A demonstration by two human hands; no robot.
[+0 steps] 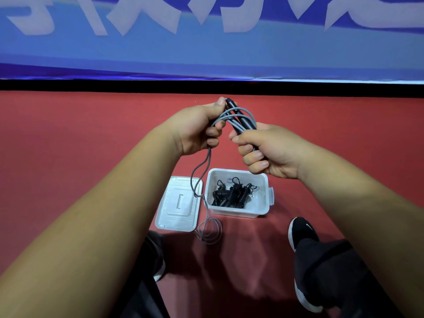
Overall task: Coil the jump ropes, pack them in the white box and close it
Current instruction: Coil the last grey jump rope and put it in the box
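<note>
1. Grey rope (231, 115) is mid-coil: right hand (263, 152) clenched on the black handles (241, 120), left hand (197, 129) gripping the loops
2. Its tail trails to the floor – wind evenly, without snagging the lid (177, 203)
3. White box (263, 198) sits open below, already holding coiled ropes (231, 193)

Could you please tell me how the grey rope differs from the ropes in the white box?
The grey rope is loosely looped, its tail trailing to the floor; the boxed ropes are black, tightly wound. The grey rope is held by the left hand and right hand; the boxed ropes lie in the white box.
</note>
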